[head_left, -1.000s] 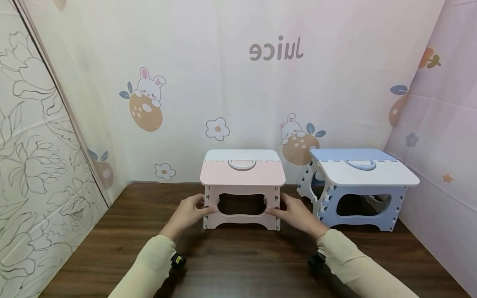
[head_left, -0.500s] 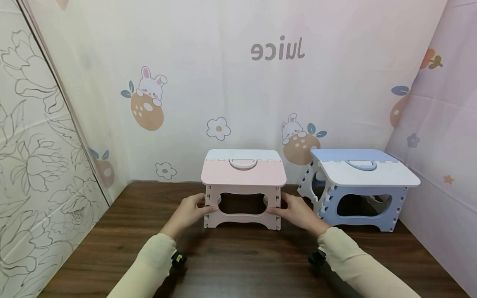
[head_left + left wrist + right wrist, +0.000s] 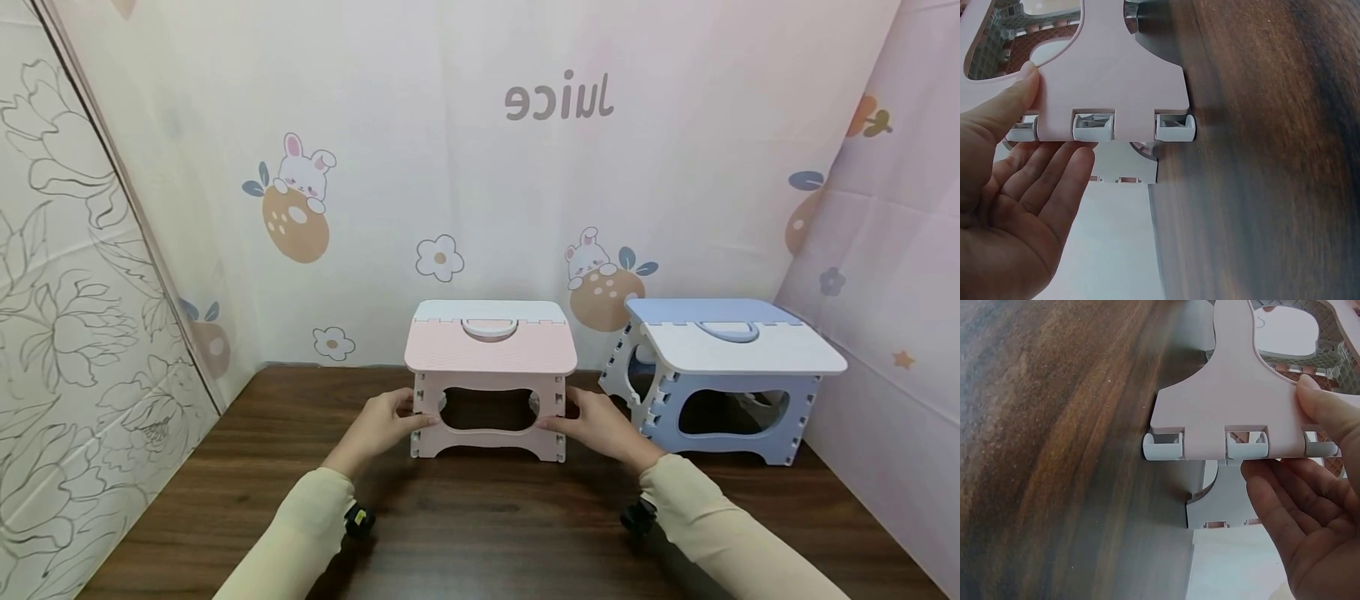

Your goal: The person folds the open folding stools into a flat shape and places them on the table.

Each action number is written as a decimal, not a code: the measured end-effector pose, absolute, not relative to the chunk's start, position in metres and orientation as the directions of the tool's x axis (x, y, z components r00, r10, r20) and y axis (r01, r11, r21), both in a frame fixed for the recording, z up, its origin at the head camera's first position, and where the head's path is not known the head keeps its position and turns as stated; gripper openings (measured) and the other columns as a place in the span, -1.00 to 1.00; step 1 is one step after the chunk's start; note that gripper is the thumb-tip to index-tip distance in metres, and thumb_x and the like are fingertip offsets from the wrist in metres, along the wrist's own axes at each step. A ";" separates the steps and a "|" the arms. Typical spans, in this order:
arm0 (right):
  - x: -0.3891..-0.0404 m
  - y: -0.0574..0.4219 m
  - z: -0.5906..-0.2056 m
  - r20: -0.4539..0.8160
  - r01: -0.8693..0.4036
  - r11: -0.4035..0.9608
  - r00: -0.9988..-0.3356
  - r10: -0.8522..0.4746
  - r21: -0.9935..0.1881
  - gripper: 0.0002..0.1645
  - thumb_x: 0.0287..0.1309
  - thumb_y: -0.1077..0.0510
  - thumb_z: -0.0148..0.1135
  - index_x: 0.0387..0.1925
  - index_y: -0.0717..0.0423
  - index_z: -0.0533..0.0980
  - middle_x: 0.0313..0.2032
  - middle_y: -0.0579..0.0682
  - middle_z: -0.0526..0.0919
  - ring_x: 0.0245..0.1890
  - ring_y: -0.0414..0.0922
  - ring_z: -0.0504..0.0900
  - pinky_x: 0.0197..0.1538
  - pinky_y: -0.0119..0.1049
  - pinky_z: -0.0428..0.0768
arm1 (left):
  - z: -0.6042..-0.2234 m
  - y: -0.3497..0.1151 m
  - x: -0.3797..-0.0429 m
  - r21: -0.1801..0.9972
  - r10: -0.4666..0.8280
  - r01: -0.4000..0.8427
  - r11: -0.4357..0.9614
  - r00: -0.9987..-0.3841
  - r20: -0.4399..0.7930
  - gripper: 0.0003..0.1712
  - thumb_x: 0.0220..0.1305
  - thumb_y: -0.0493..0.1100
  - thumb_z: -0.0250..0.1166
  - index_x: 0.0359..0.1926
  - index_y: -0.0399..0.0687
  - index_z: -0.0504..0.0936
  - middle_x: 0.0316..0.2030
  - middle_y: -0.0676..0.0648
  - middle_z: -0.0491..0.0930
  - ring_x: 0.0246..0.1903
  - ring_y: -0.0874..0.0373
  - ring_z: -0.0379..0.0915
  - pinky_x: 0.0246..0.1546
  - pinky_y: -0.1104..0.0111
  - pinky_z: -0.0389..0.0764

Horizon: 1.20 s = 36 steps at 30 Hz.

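A pink and white folding step stool (image 3: 490, 346) stands unfolded and upright on the wooden table, its white carry handle lying flat in the top. My left hand (image 3: 381, 427) grips the left edge of its pink front leg panel, thumb on the front face and fingers around the hinged side. On the opposite edge my right hand (image 3: 592, 427) holds the panel the same way. The left wrist view shows my left thumb (image 3: 1022, 84) by the panel's cutout. In the right wrist view my right fingers (image 3: 1279, 494) lie along the white hinge knuckles.
A blue and white folding step stool (image 3: 738, 354) stands unfolded to the right, close to my right hand. Behind both stools hangs a printed curtain (image 3: 375, 125), with more curtain at either side. The dark wooden table (image 3: 487, 533) extends toward me.
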State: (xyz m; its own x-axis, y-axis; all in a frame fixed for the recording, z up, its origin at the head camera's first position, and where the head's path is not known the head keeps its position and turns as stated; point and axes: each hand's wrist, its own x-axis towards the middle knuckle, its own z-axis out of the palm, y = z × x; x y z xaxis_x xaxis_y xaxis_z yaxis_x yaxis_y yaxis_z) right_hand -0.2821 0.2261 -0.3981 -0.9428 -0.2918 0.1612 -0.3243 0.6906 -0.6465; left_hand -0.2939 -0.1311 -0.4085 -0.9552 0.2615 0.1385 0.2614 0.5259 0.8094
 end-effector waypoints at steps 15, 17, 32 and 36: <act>-0.283 0.227 -0.397 0.153 -0.323 0.677 -0.942 -0.300 -0.661 -0.24 0.12 -0.20 0.46 0.21 0.15 0.48 -0.04 0.04 0.68 -0.18 -0.13 0.68 -0.17 -0.16 0.66 | -0.408 -0.131 -0.295 0.815 0.269 0.267 0.514 -0.953 0.142 -0.59 0.19 0.01 0.50 -0.04 -0.12 0.67 -0.20 -0.01 0.71 -0.22 0.15 0.64 -0.15 0.17 0.64; -0.283 0.227 -0.397 0.151 -0.324 0.679 -0.941 -0.302 -0.659 -0.23 0.12 -0.20 0.46 0.21 0.15 0.48 -0.05 0.04 0.69 -0.19 -0.15 0.67 -0.18 -0.17 0.66 | -0.408 -0.131 -0.295 0.816 0.271 0.267 0.513 -0.952 0.141 -0.59 0.19 0.00 0.50 -0.04 -0.12 0.67 -0.20 -0.01 0.71 -0.22 0.15 0.64 -0.15 0.17 0.64; -0.284 0.229 -0.397 0.151 -0.340 0.682 -0.934 -0.322 -0.647 -0.19 0.15 -0.20 0.44 0.27 0.17 0.45 0.04 0.09 0.66 -0.10 -0.10 0.68 -0.09 -0.08 0.65 | -0.407 -0.132 -0.295 0.820 0.289 0.270 0.504 -0.948 0.135 -0.60 0.20 -0.01 0.49 -0.03 -0.14 0.67 -0.20 -0.01 0.71 -0.22 0.15 0.64 -0.16 0.18 0.64; -0.284 0.229 -0.396 0.150 -0.339 0.678 -0.934 -0.323 -0.652 -0.19 0.15 -0.20 0.44 0.28 0.16 0.44 0.05 0.09 0.66 -0.08 -0.08 0.68 -0.07 -0.07 0.65 | -0.407 -0.132 -0.296 0.823 0.297 0.270 0.501 -0.946 0.129 -0.59 0.20 -0.01 0.49 -0.03 -0.14 0.67 -0.20 -0.01 0.71 -0.22 0.15 0.64 -0.15 0.18 0.64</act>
State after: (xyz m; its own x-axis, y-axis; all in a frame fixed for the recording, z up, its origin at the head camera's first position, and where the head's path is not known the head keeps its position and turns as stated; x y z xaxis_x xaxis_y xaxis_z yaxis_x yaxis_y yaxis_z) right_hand -0.2844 0.2289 -0.3963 -0.9343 -0.3232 0.1503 -0.3394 0.6782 -0.6518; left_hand -0.2962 -0.1320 -0.4075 -0.9461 0.2972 0.1291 0.2695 0.5008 0.8225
